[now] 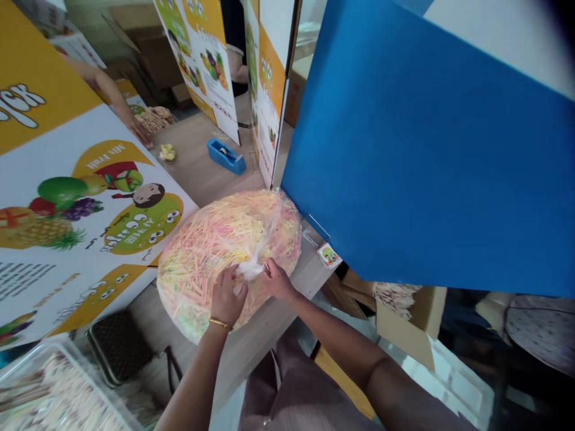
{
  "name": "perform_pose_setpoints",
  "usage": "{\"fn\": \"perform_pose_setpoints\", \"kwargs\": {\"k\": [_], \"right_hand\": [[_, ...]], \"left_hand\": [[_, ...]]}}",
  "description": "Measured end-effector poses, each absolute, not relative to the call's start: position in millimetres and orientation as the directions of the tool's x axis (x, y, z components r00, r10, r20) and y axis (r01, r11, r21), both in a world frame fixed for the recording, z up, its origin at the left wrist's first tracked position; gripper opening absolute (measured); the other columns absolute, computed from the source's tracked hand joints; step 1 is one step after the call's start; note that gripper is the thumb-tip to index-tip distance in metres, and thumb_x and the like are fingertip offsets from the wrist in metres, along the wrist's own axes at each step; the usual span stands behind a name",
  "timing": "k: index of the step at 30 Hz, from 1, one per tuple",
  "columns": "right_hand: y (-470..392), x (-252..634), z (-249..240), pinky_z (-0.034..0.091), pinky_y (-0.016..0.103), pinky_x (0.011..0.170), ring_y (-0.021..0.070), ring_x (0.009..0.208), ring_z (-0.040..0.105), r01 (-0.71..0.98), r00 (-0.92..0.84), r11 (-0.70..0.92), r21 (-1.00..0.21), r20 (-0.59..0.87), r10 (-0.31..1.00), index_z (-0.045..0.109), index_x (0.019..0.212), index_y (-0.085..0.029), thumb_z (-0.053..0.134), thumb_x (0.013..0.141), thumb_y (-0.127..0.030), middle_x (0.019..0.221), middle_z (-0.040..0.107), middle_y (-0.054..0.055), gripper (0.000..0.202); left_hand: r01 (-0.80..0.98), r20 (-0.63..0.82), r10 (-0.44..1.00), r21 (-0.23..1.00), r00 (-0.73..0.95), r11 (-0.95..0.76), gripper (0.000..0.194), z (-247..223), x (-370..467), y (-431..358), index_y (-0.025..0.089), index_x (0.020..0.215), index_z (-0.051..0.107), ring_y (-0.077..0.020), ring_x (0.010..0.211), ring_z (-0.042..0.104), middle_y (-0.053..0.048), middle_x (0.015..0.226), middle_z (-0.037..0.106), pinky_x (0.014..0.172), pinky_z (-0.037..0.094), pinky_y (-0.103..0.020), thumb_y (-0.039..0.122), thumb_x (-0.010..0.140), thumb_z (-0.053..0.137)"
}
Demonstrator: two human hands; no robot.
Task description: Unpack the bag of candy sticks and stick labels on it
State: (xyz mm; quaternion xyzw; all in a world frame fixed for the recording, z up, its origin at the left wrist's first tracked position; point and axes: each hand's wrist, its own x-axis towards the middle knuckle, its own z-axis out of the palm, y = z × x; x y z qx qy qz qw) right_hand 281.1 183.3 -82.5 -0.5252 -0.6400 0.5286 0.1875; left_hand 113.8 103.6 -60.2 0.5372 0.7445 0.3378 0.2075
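Note:
A large clear plastic bag (202,251) full of thin pink, yellow and green sticks lies on the table in front of me. Its neck is gathered into a white twisted knot at the front. My right hand (277,280) pinches the right end of that knot between thumb and fingers. On the other side, my left hand (228,299), with a gold bracelet at the wrist, lies against the bag, its fingers curled at the knot's left edge. The fingertips of my left hand are partly hidden by the plastic.
A blue tape dispenser (226,155) and a crumpled yellow piece (168,152) lie beyond the bag. Printed cartons (58,143) stand left and behind; a blue panel (426,149) rises at right. A dark wallet (119,347) and clear bin (85,371) sit front left. Another person's hand (135,127) reaches in.

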Motion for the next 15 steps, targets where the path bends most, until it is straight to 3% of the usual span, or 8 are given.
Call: {"fn": "perform_pose_setpoints", "kwargs": {"k": [3, 6, 10, 15], "right_hand": [[185.4, 282.8, -84.2, 0.025, 0.024, 0.058, 0.0121, 0.061, 0.039, 0.504, -0.375, -0.11, -0.857, -0.331, 0.866, 0.037, 0.078, -0.025, 0.055, 0.079, -0.034, 0.067, 0.042, -0.007, 0.02], [186.9, 285.3, -82.5, 0.024, 0.025, 0.057, 0.0119, 0.059, 0.038, 0.538, -0.378, -0.102, -0.837, -0.348, 0.858, 0.037, 0.076, -0.024, 0.056, 0.076, -0.029, 0.065, 0.042, -0.007, 0.02], [187.2, 291.4, -76.9, 0.022, 0.026, 0.057, 0.0115, 0.057, 0.035, 0.572, -0.39, -0.077, -0.817, -0.353, 0.85, 0.036, 0.072, -0.024, 0.056, 0.075, -0.025, 0.06, 0.037, -0.008, 0.021], [189.3, 301.1, -74.6, 0.024, 0.025, 0.058, 0.0116, 0.058, 0.036, 0.577, -0.417, -0.046, -0.815, -0.343, 0.842, 0.04, 0.069, -0.023, 0.06, 0.077, -0.026, 0.059, 0.039, -0.007, 0.023]], "left_hand": [[0.433, -0.145, 0.906, 0.84, -0.399, 0.326, 0.038, -57.1, 109.2, 106.4, 0.02, 0.118, 0.066, -0.0217, 0.079, 0.069, -0.007, 0.092, 0.072, 0.077, 0.058, -0.038, 0.032, 0.082, 0.058], [0.318, -0.253, 0.841, 0.843, -0.479, 0.435, 0.031, -50.9, 105.8, 111.0, 0.022, 0.102, 0.072, -0.0195, 0.068, 0.065, -0.003, 0.076, 0.069, 0.067, 0.054, -0.033, 0.043, 0.081, 0.063], [0.284, -0.206, 0.773, 0.848, -0.601, 0.447, 0.031, -40.0, 105.6, 118.1, 0.023, 0.095, 0.072, -0.0185, 0.071, 0.065, -0.002, 0.076, 0.069, 0.071, 0.052, -0.032, 0.051, 0.085, 0.062], [0.07, -0.115, 0.639, 0.964, -0.761, 0.256, 0.03, -31.4, 93.9, 138.0, 0.02, 0.095, 0.066, -0.0157, 0.079, 0.066, -0.003, 0.084, 0.068, 0.078, 0.054, -0.03, 0.046, 0.082, 0.065]]}}
